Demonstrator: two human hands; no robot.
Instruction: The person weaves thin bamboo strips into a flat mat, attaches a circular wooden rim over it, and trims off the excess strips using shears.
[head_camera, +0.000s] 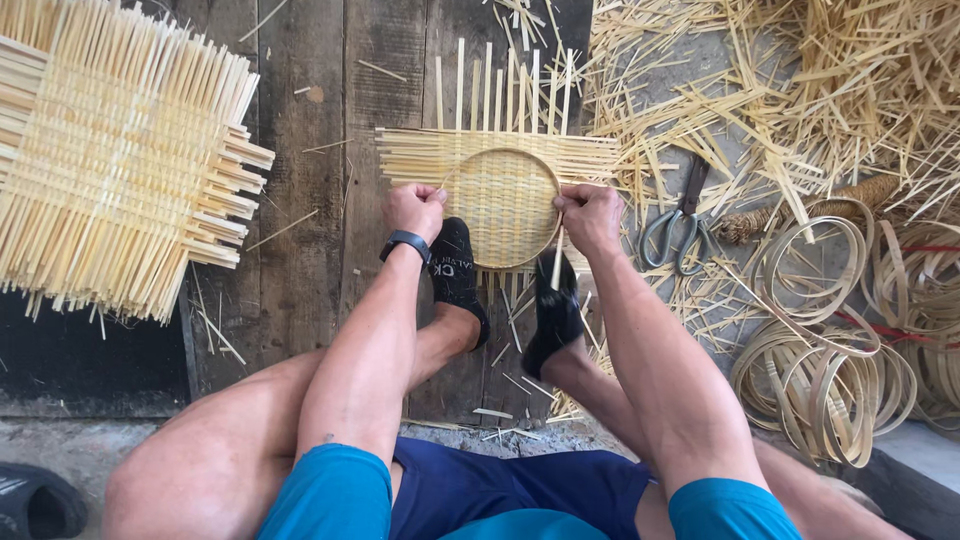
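Note:
A square mat of woven bamboo strips (500, 160) lies on dark wooden boards, with a round bamboo hoop (455, 175) pressed on its middle. My left hand (413, 209) grips the hoop's left rim. My right hand (590, 214) grips the right rim and also pinches a short bamboo strip (558, 262) that hangs down. My two feet in black socks (458, 270) press on the mat's near edge between my arms. A black watch sits on my left wrist.
A stack of woven bamboo mats (110, 150) lies at the left. Scissors (678, 222) rest on the ground right of the mat. Coiled bamboo hoops (825, 370) and loose bamboo strips (790, 90) fill the right side. A dark shoe (35, 500) sits bottom left.

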